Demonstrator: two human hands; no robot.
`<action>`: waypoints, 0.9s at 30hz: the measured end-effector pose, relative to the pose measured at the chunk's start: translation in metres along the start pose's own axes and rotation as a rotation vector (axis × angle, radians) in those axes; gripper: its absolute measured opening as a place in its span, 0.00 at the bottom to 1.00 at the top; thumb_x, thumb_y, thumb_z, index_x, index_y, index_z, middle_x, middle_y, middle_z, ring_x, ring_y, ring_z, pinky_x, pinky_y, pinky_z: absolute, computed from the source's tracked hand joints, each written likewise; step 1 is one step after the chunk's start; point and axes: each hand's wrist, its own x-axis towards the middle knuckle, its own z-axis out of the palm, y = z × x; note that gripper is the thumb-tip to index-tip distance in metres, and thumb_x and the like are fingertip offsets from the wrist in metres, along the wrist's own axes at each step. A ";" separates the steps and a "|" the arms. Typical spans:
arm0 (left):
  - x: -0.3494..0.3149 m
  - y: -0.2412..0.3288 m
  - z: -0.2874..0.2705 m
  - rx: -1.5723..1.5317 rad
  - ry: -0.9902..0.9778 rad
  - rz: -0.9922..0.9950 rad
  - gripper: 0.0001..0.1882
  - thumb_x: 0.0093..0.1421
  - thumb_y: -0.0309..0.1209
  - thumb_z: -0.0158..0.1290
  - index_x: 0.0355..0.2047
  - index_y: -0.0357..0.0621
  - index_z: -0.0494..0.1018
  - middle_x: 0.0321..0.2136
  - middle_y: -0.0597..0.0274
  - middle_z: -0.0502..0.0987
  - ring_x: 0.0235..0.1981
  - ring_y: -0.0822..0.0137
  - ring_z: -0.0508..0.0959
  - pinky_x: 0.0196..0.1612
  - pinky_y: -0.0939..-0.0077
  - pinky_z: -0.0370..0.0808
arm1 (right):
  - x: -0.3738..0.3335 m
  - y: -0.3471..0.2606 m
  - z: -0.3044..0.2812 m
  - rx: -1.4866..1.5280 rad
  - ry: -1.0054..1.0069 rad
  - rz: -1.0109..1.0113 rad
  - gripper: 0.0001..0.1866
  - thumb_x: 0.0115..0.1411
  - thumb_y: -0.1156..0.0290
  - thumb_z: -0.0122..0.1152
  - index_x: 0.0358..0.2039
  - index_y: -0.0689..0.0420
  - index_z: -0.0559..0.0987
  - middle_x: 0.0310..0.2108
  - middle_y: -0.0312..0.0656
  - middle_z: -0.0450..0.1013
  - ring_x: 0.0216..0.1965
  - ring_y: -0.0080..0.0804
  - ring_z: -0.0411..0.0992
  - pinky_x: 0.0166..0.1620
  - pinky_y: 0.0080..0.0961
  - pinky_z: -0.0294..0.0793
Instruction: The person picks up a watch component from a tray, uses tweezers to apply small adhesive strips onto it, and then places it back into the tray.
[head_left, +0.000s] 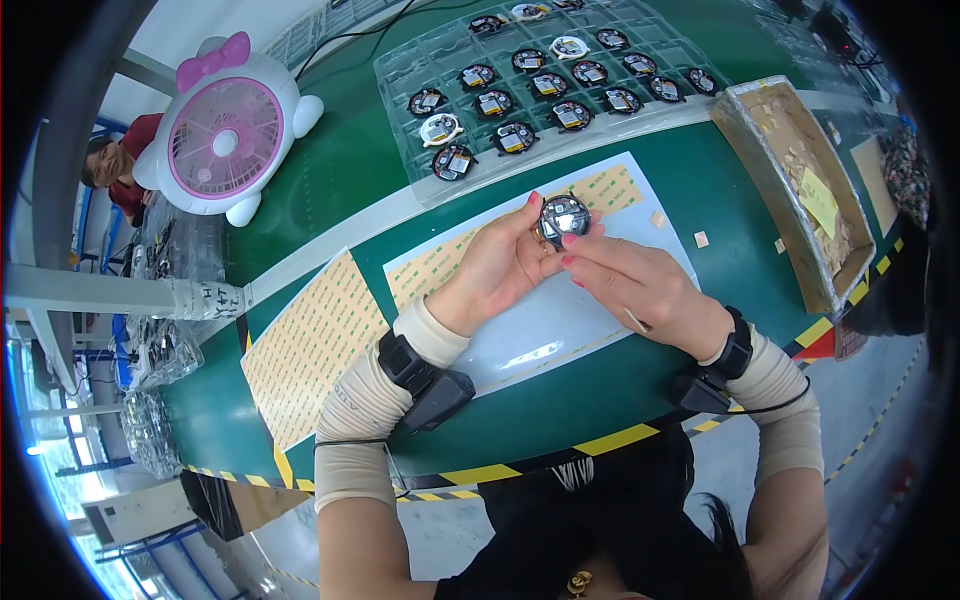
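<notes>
Between the thumb and fingers of my left hand [492,262] is a round, dark-rimmed watch case [565,220], its silvery inner parts facing up. My right hand [655,295] is closed, its thumb and index fingertips pinched at the near edge of the case. A thin pale stick-like thing [636,321] pokes out below the right palm; the rest of it is hidden. Below both hands lies a smooth white backing sheet [530,335], with a strip of tan, green-marked stickers [612,190] along its far side.
A tan sticker sheet [315,350] lies at left. Beyond stands a clear tray [400,150] of several open watch cases. A cardboard box [775,195] with tan scraps is at right, near loose sticker pieces [701,240]. A pink-and-white fan [225,145] and another person [130,165] are at far left.
</notes>
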 end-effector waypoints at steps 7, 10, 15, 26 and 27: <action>0.000 -0.001 0.001 0.025 0.018 0.001 0.25 0.66 0.41 0.29 0.52 0.32 0.56 0.50 0.45 0.65 0.53 0.55 0.67 0.53 0.67 0.67 | 0.004 -0.009 -0.006 -0.318 -0.263 -0.162 0.18 0.41 0.81 0.55 0.37 0.67 0.74 0.41 0.48 0.70 0.40 0.42 0.73 0.37 0.27 0.75; 0.000 -0.001 0.003 0.059 0.034 0.016 0.24 0.66 0.38 0.30 0.52 0.28 0.55 0.48 0.44 0.67 0.49 0.54 0.70 0.50 0.67 0.71 | 0.007 -0.018 -0.007 -0.361 -0.327 -0.145 0.17 0.42 0.82 0.56 0.37 0.67 0.75 0.41 0.49 0.70 0.40 0.41 0.73 0.37 0.27 0.75; 0.000 0.000 0.003 0.008 0.043 -0.006 0.23 0.66 0.38 0.31 0.52 0.29 0.56 0.47 0.44 0.67 0.48 0.55 0.71 0.51 0.67 0.71 | -0.001 -0.004 -0.006 0.016 -0.058 0.020 0.14 0.46 0.84 0.56 0.36 0.67 0.75 0.42 0.50 0.71 0.40 0.40 0.73 0.39 0.26 0.74; 0.001 -0.002 -0.003 -0.006 0.073 0.010 0.22 0.66 0.38 0.33 0.48 0.29 0.59 0.47 0.43 0.68 0.47 0.57 0.72 0.52 0.63 0.70 | 0.005 -0.004 -0.008 0.254 0.098 0.273 0.11 0.49 0.84 0.55 0.35 0.68 0.75 0.39 0.50 0.72 0.38 0.37 0.73 0.40 0.25 0.73; 0.001 -0.002 -0.003 -0.007 0.073 0.011 0.22 0.66 0.38 0.33 0.48 0.29 0.59 0.47 0.43 0.68 0.47 0.57 0.72 0.52 0.63 0.70 | 0.005 -0.004 -0.007 0.254 0.092 0.265 0.11 0.49 0.84 0.55 0.35 0.68 0.75 0.39 0.50 0.72 0.38 0.37 0.73 0.40 0.25 0.74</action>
